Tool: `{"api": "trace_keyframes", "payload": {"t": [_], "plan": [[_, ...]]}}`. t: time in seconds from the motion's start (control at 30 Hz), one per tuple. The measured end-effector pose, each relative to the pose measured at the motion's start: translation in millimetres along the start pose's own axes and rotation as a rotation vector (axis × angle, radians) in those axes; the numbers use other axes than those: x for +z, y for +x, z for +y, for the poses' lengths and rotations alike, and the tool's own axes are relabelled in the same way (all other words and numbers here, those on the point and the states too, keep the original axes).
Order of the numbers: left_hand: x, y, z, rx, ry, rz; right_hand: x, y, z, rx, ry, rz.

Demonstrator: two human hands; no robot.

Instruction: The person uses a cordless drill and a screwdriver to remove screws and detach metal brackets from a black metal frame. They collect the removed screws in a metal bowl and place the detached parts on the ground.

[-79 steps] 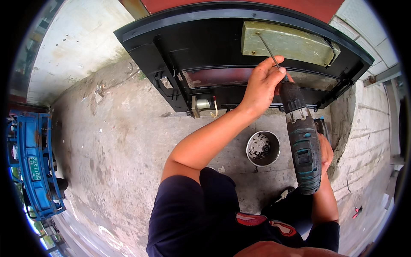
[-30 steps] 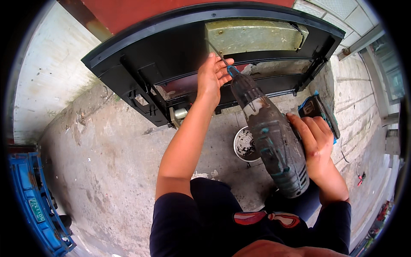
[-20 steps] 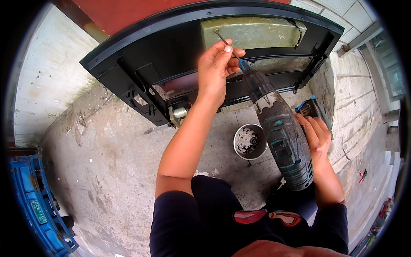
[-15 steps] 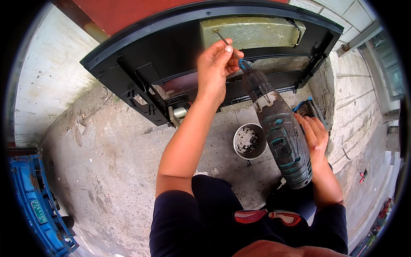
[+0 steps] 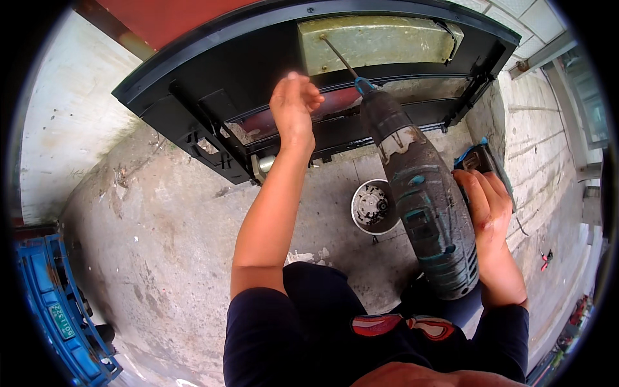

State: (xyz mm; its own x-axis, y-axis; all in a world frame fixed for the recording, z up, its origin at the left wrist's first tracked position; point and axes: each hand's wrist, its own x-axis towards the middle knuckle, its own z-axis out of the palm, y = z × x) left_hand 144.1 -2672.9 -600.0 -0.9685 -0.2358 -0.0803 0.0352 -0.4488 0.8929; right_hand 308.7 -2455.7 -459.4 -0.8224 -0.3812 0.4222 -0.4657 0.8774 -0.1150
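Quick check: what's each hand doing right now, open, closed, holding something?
Left hand: open, loosely curled, nothing visibly held.
Right hand: closed, holding the power drill.

Lit by soft daylight — a stained grey concrete floor (image 5: 161,238), spreading right from a blue vehicle (image 5: 51,293). Above the vehicle in view, a scuffed white wall (image 5: 74,109); higher up and right of the vehicle, a red panel (image 5: 174,22). Far right of the vehicle, pale lined masonry (image 5: 538,138) — and farther still, perhaps a window (image 5: 583,106).
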Motion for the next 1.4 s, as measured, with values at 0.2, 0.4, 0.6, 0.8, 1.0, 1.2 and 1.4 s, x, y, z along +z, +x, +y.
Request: {"api": "trace_keyframes", "payload": {"t": [0.2, 0.4, 0.6, 0.8, 1.0, 1.2, 1.4], "plan": [[19, 0, -5, -0.045, 0.005, -0.032, 13, -12, 9, 0.072, 0.051, 0.045], [15, -1, -3, -0.038, 0.006, -0.05, 21, -17, 5, 0.094, 0.032, 0.071], [13, -2, 2, -0.046, 0.028, -0.047, 25, -26, 11, 0.11, 0.045, 0.041], [10, -2, 4, 0.112, 0.107, -0.005, 25, -26, 9, 0.122, 0.09, 0.044], [22, -9, 12, 0.28, 0.083, -0.087, 26, -24, 2, 0.232, 0.133, -0.016], [22, -10, 14, 0.359, 0.032, -0.072, 25, -25, 1, 0.217, 0.129, 0.005], [17, -2, 12, 0.367, 0.058, -0.05, 31, -30, 7, 0.156, 0.086, 0.027]]}}
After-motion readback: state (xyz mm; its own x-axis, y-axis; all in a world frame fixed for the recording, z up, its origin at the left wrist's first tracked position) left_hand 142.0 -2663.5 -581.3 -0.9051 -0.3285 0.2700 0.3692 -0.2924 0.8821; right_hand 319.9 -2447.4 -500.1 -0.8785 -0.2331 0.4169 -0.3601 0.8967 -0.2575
